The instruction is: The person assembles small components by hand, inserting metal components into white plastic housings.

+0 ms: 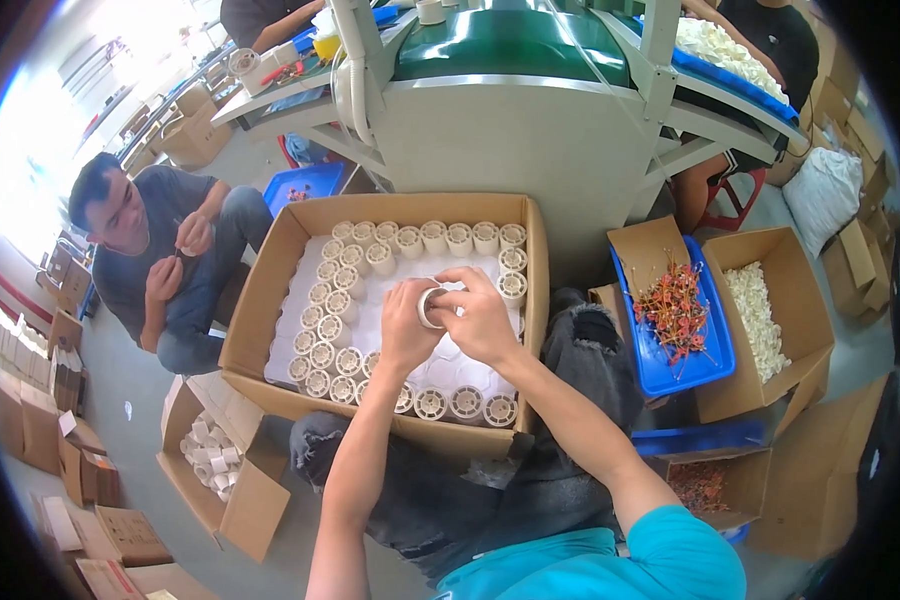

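Note:
Both my hands meet over a large open cardboard box (380,207) between my knees. My left hand (407,325) is wrapped round a short white plastic cylinder (432,307), its open end turned up. The fingers of my right hand (478,315) curl over that same cylinder and reach to its rim; what they may hold there is hidden. Below my hands, upright white cylinders with slotted tops (430,403) line the edges of the box in rows. A white moulded liner (380,290) shows in the middle.
A blue tray (715,345) of red-orange wired parts and a carton (805,325) of white pieces stand at right. Lower left is a carton of white cylinders (210,455). A seated person (160,250) works at left. A green conveyor (510,45) stands ahead, people beside it.

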A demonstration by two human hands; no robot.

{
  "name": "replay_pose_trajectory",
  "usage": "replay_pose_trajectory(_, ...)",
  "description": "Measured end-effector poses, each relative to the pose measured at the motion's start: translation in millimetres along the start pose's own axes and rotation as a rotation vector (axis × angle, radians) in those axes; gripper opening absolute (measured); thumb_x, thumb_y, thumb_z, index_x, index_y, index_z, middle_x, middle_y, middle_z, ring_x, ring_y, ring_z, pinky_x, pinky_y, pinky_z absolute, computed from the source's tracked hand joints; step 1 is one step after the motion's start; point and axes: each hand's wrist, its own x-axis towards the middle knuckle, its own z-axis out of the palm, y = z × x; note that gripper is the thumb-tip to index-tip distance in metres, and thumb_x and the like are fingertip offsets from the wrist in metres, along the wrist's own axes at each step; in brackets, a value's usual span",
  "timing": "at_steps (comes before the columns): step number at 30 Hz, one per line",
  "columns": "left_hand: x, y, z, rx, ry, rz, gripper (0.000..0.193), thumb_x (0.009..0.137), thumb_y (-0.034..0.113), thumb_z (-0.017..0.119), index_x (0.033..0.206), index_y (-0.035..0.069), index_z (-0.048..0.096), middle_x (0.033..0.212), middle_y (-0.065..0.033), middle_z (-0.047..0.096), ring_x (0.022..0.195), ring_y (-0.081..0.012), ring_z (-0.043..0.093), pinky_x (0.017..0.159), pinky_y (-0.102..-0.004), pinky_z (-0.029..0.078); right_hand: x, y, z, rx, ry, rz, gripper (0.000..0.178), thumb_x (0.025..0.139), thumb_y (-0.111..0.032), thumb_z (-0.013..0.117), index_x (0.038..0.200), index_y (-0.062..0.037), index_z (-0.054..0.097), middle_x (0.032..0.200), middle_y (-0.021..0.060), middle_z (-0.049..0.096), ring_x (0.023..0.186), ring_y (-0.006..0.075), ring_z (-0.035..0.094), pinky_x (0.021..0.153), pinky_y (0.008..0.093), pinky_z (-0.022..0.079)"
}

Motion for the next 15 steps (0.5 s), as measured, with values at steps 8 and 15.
replay_pose_trajectory(8, 0.3, 4.4, 2.2, -0.183, -0.051, -0.117, 0.045, 0.063, -0.001, 0.079, 0.103, 0.005, 0.058, 0.093, -0.0124, 0.065, 0.082, -0.0324, 0.066, 0.069, -0.0381, 0.053, 1.1, 5.6, -4.2, 0.040, -0.071, 0.077, 0.019, 0.076, -0.007, 0.067, 0.092, -0.0073, 0.078, 0.112, 0.0119, 0.066, 0.105, 0.0300, 0.059, 0.089, 0.0378, 0.049)
replay_pose_trajectory(15, -5.0, 0.3, 5.3, -0.174, -0.026, -0.098, 0.044, 0.066, -0.002, 0.078, 0.103, 0.004, 0.055, 0.091, -0.0134, 0.064, 0.080, -0.0312, 0.067, 0.068, -0.0363, 0.053, -3.6, 3.5, 5.2, 0.077, -0.023, 0.087, 0.017, 0.074, -0.003, 0.070, 0.089, -0.0024, 0.076, 0.110, 0.0146, 0.066, 0.100, 0.0302, 0.063, 0.087, 0.0373, 0.050)
